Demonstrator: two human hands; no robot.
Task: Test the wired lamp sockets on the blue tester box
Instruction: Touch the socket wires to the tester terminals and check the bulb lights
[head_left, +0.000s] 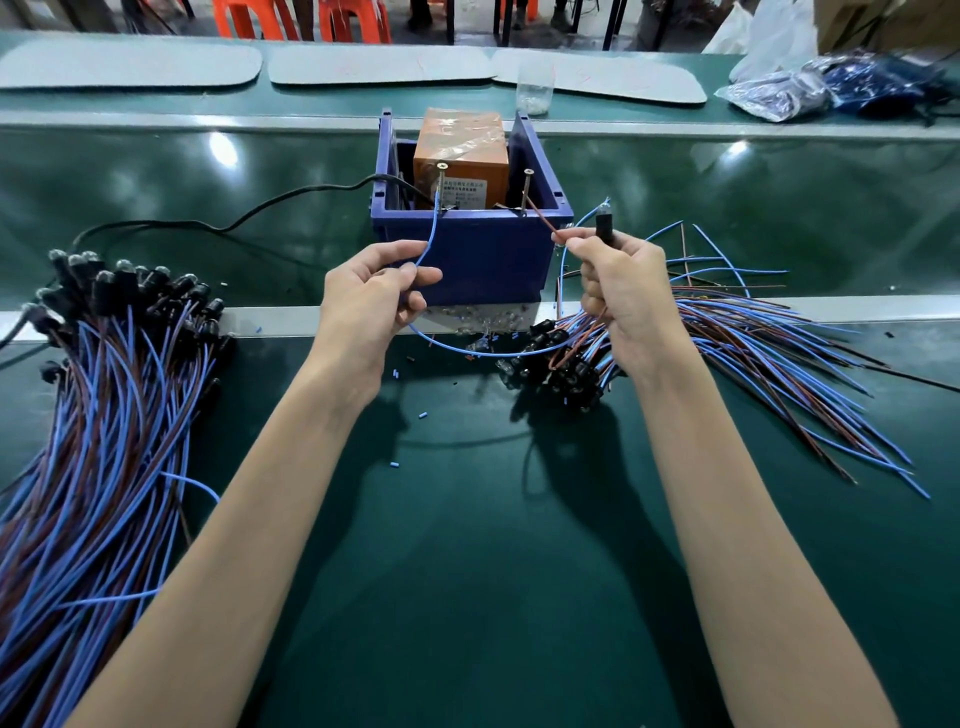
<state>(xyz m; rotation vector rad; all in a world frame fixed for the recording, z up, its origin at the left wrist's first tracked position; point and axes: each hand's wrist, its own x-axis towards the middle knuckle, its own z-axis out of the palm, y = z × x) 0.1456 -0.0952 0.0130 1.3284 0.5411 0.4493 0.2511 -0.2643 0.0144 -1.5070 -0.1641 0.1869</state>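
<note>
The blue tester box (483, 254) stands on the green bench ahead of me, with an orange unit (460, 156) inside and two upright screws, the left screw (441, 182) and the right screw (527, 187), at its front rim. My left hand (371, 301) pinches a blue wire (431, 234) whose end reaches the left screw. My right hand (623, 296) pinches a brown wire (543, 218) that runs up to the right screw, and it also grips a black lamp socket (603, 223) with a clear bulb on top.
A large bundle of wired sockets (104, 389) lies at my left. Another pile of sockets and loose blue and brown wires (753, 353) spreads at my right. A black cable (234, 218) runs from the box leftward. Plastic bags (805, 88) sit far right.
</note>
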